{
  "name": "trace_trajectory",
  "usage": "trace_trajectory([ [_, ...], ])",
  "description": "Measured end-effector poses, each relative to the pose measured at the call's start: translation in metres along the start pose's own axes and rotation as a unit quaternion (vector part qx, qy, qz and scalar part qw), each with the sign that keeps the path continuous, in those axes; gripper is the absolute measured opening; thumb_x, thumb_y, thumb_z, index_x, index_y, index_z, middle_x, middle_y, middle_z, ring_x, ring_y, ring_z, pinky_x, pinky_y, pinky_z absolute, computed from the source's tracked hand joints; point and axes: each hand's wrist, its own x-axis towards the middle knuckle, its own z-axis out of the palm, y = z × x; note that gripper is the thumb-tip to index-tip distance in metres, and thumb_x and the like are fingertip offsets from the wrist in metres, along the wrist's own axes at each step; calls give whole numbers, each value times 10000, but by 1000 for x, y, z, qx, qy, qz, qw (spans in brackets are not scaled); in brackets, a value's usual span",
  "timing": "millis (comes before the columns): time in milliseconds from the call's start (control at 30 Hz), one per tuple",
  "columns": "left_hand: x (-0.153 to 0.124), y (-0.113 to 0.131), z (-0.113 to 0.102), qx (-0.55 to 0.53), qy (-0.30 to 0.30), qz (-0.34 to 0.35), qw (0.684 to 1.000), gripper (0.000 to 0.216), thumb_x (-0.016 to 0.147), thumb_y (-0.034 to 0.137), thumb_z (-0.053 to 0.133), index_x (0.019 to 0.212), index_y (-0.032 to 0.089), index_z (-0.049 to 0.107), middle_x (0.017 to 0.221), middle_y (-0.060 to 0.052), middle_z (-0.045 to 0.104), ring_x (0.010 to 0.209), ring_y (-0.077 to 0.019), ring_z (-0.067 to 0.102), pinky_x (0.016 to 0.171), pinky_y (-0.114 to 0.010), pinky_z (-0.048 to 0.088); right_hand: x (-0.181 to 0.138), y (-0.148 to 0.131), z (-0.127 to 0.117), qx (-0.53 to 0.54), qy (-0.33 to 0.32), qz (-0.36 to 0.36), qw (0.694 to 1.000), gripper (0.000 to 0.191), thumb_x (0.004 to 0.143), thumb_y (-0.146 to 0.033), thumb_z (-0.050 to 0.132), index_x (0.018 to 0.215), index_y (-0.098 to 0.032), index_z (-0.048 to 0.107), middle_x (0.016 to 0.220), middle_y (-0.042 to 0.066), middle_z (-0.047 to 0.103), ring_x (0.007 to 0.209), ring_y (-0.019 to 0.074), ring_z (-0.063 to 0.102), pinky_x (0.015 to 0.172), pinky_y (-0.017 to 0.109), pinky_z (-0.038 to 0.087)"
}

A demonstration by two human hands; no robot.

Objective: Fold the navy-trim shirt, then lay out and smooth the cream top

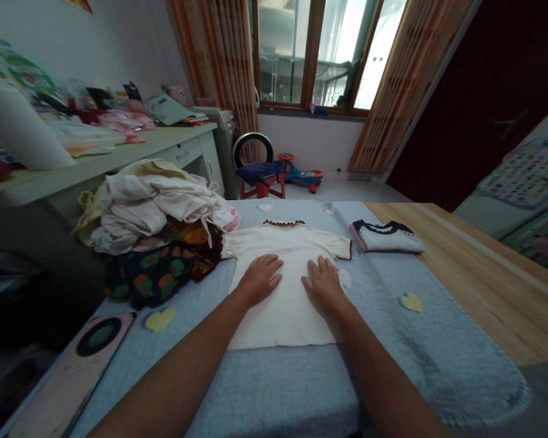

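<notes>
A small white short-sleeved shirt (pixel 278 316) lies flat on the blue cloth, its brown ruffled collar at the far end and its hem towards me. My left hand (pixel 261 280) rests on the left half of the shirt, fingers stretched out. On its right half lies my right hand (pixel 324 283), palm down with fingers spread. Neither hand grips the fabric. Left of the shirt, touching its sleeve, is a heap of crumpled clothes (pixel 150 204). A folded white shirt with a dark collar (pixel 386 236) sits beyond the right sleeve.
The blue cloth (pixel 438 353) with heart patches covers much of the wooden table (pixel 493 286). Near the left edge lies a pink phone (pixel 73 377). A cluttered desk (pixel 173 152) stands at left. Behind the table are a red stool (pixel 262 185) and a toy ride-on car (pixel 301 173).
</notes>
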Motion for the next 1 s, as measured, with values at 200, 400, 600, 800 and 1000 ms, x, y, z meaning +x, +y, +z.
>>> trace_trajectory([
  [200,1,0,0,1,0,-1,1000,355,890,262,570,1240,206,598,1335,-105,574,1256,-253,505,1093,-451,388,-1,-7,-1,6,-20,33,999,614,955,-495,444,1472,-169,385,1575,227,244,1453,382,195,1124,566,153],
  [400,0,0,0,7,-3,-1,1000,359,893,264,568,1245,204,598,1334,-101,574,1260,-248,500,1096,-435,384,-4,-9,-1,12,-28,53,998,655,950,-557,419,1496,-201,351,1587,226,206,1457,415,148,1099,623,141],
  [600,0,0,1,9,-3,0,1000,364,896,273,571,1251,195,597,1341,-108,570,1263,-254,498,1095,-439,383,-6,-13,1,4,-12,82,997,660,941,-569,426,1489,-207,368,1580,230,224,1449,441,147,1080,665,136],
  [800,0,0,1,4,3,-2,1000,361,894,270,574,1249,207,597,1343,-99,569,1266,-253,494,1098,-434,381,-4,-12,-1,-13,8,18,1000,602,961,-457,435,1450,-106,414,1548,242,298,1453,368,211,1151,520,142],
  [1000,0,-1,1,8,0,0,1000,358,899,266,570,1251,206,589,1336,-93,572,1261,-246,497,1094,-431,382,-2,-8,-5,9,-19,-33,999,562,971,-381,406,1455,-96,389,1570,205,278,1455,321,226,1152,477,188],
])
